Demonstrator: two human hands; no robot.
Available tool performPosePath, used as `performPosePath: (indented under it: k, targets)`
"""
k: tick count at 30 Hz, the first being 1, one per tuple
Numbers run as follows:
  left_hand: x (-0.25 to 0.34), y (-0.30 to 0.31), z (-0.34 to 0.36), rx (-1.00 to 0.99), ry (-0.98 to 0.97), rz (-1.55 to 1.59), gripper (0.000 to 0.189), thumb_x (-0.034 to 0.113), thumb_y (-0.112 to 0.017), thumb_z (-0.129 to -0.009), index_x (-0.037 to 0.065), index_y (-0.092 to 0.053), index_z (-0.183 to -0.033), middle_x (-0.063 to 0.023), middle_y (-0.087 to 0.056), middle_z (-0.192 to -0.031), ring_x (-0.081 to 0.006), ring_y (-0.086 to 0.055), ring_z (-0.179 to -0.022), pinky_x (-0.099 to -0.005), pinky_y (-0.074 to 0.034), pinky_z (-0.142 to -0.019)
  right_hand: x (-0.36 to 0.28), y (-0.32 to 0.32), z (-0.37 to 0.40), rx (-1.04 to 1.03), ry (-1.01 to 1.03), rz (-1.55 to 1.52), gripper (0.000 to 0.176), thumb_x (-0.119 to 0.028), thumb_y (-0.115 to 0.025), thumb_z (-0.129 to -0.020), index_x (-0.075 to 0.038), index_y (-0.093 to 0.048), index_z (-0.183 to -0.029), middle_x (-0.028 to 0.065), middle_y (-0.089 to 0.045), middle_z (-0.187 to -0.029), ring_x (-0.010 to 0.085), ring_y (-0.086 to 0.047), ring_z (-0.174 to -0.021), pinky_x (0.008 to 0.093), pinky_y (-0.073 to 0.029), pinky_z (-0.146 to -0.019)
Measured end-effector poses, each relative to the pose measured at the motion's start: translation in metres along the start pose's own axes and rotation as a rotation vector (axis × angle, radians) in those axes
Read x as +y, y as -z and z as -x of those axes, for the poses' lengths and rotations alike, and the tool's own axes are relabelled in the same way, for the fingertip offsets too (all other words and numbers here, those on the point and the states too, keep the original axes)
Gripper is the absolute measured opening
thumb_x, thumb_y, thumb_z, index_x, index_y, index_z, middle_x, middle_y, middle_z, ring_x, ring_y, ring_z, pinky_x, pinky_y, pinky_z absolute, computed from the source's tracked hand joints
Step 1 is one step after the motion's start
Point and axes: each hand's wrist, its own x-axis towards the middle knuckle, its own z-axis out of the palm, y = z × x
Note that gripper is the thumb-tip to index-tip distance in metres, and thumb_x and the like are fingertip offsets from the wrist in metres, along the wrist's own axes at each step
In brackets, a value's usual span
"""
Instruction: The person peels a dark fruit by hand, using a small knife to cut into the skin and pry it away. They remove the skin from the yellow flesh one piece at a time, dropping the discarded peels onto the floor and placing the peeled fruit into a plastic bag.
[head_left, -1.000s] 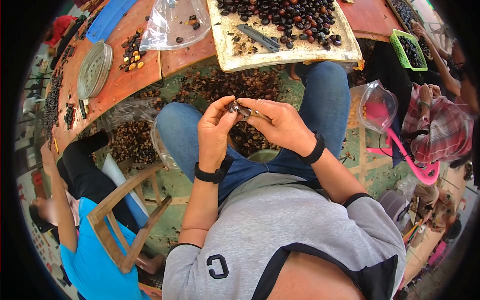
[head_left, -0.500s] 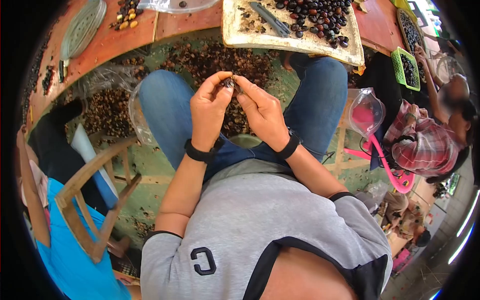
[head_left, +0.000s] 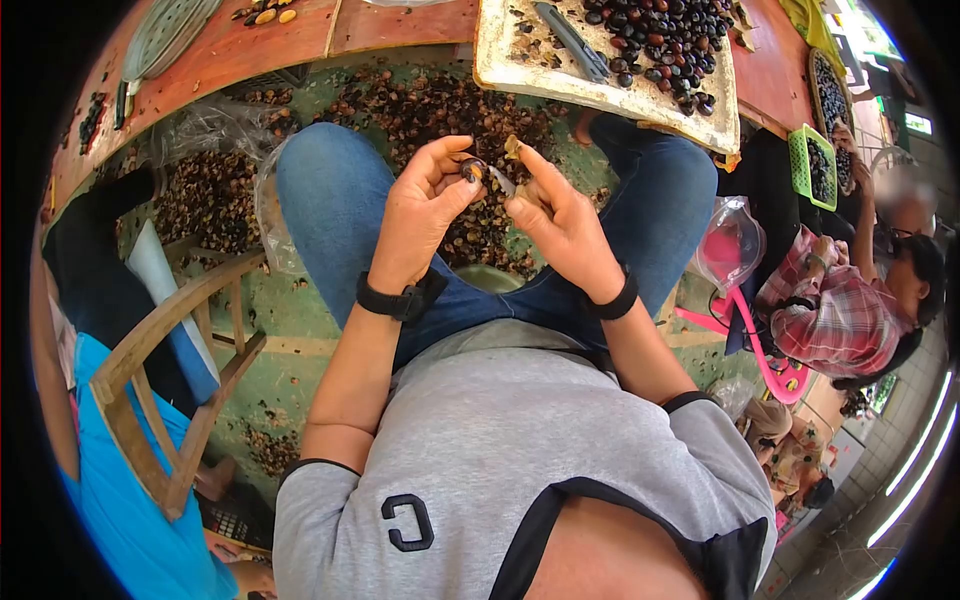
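Note:
Between thumb and fingers of my left hand (head_left: 425,205) is a dark brown nut (head_left: 472,171) with a paler patch showing. My right hand (head_left: 563,225) grips a small knife (head_left: 502,181), its blade pointing at the nut. A yellowish shell piece (head_left: 513,147) is at the tip of my right index finger. Both hands are over my lap, above the shell-strewn floor. Ahead, a worn white tray (head_left: 640,112) holds dark nuts (head_left: 670,45) and a grey box cutter (head_left: 570,40).
Red-brown table (head_left: 400,27) ahead. A wooden chair (head_left: 150,350) and a person in blue (head_left: 130,480) are at left. At right are a green basket (head_left: 800,165), a pink stool or handle (head_left: 760,350) and a person in a plaid shirt (head_left: 840,320). Shells (head_left: 205,205) cover the floor.
My hands have moved apart slightly, with my right index finger now lifted and the blade and shell piece visible. The view has shifted a little, so the tray appears further right.

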Motion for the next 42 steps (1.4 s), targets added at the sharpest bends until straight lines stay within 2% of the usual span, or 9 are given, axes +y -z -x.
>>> performPosePath:
  k: [6,16,19,24,26,33,39,41,42]
  targets:
    - [0.007,-0.001,0.002,-0.074,-0.014,-0.179,0.035,0.001,-0.059,-0.09,0.0,-0.054,-0.125,-0.0034,-0.06,-0.106,-0.01,-0.059,-0.094,-0.0253,-0.052,-0.087,-0.024,0.016,0.0,-0.122,0.044,0.198,0.054,-0.014,-0.065,-0.085,-0.009,-0.049,-0.136,0.0182,-0.067,-0.093,0.0314,-0.066,-0.081,0.0361,-0.051,-0.071]
    - [0.005,-0.014,0.008,-0.009,0.019,-0.284,0.031,0.001,-0.059,-0.089,0.0,-0.06,-0.12,-0.0037,-0.064,-0.101,-0.0068,-0.061,-0.089,-0.0204,-0.05,-0.076,-0.015,0.004,0.002,0.065,0.202,0.205,0.041,-0.011,-0.065,-0.084,-0.008,-0.059,-0.125,0.0158,-0.066,-0.105,0.0326,-0.066,-0.09,0.0364,-0.052,-0.075]
    - [-0.001,-0.014,0.009,0.025,-0.043,-0.317,0.03,0.002,-0.059,-0.09,-0.001,-0.06,-0.12,-0.0027,-0.064,-0.102,-0.0067,-0.06,-0.088,-0.0199,-0.049,-0.076,-0.004,-0.004,0.001,0.077,0.187,0.118,0.039,-0.01,-0.064,-0.086,-0.007,-0.059,-0.124,0.0155,-0.067,-0.104,0.0309,-0.066,-0.09,0.0343,-0.052,-0.076]
    - [-0.01,-0.016,0.007,0.093,-0.143,-0.448,0.03,0.003,-0.059,-0.092,-0.001,-0.059,-0.121,-0.0021,-0.063,-0.106,-0.0067,-0.058,-0.091,-0.0198,-0.047,-0.079,0.004,-0.018,0.001,0.089,0.026,-0.214,0.037,-0.008,-0.061,-0.09,-0.004,-0.057,-0.127,0.0132,-0.069,-0.106,0.0159,-0.065,-0.092,0.0293,-0.05,-0.08]
    - [-0.014,-0.016,0.005,0.128,-0.149,-0.374,0.03,0.0,-0.059,-0.088,0.0,-0.062,-0.118,0.0029,-0.056,-0.1,-0.0039,-0.055,-0.084,-0.0182,-0.047,-0.073,0.015,-0.026,0.0,0.126,0.049,-0.26,0.037,-0.009,-0.061,-0.091,-0.003,-0.057,-0.128,0.0125,-0.069,-0.107,0.0137,-0.064,-0.092,0.0282,-0.05,-0.081]
    - [-0.015,-0.022,0.005,0.113,-0.113,-0.171,0.029,0.001,-0.059,-0.092,0.0,-0.06,-0.121,0.0022,-0.057,-0.098,-0.0033,-0.053,-0.082,-0.0172,-0.044,-0.073,0.016,-0.028,-0.002,0.134,0.023,-0.507,0.036,-0.01,-0.061,-0.092,-0.002,-0.058,-0.127,0.005,-0.067,-0.105,0.0085,-0.059,-0.084,0.0239,-0.049,-0.077]
    - [-0.008,-0.019,0.008,0.05,-0.162,-0.039,0.032,0.004,-0.059,-0.093,0.0,-0.057,-0.124,-0.0046,-0.063,-0.105,-0.0085,-0.059,-0.093,-0.0229,-0.052,-0.084,0.037,-0.009,-0.016,0.309,-0.235,-0.615,0.044,-0.012,-0.059,-0.094,-0.003,-0.051,-0.136,-0.0027,-0.061,-0.088,0.0046,-0.052,-0.073,0.0215,-0.045,-0.063]
    - [-0.003,-0.015,0.007,0.052,-0.012,0.063,0.034,0.006,-0.061,-0.092,0.0,-0.054,-0.125,-0.0085,-0.063,-0.109,-0.0124,-0.062,-0.097,-0.0279,-0.054,-0.088,0.013,-0.004,-0.009,0.271,-0.157,-0.601,0.047,-0.013,-0.06,-0.093,-0.003,-0.048,-0.138,-0.0026,-0.059,-0.082,0.0055,-0.052,-0.072,0.0223,-0.046,-0.063]
    - [-0.003,-0.011,0.006,0.045,-0.01,0.089,0.035,0.005,-0.063,-0.091,0.001,-0.053,-0.124,-0.0098,-0.063,-0.11,-0.0138,-0.063,-0.098,-0.0284,-0.055,-0.088,0.002,0.001,-0.005,0.122,-0.059,-0.47,0.048,-0.013,-0.061,-0.092,-0.003,-0.048,-0.137,-0.0008,-0.059,-0.081,0.0064,-0.053,-0.072,0.0236,-0.047,-0.065]
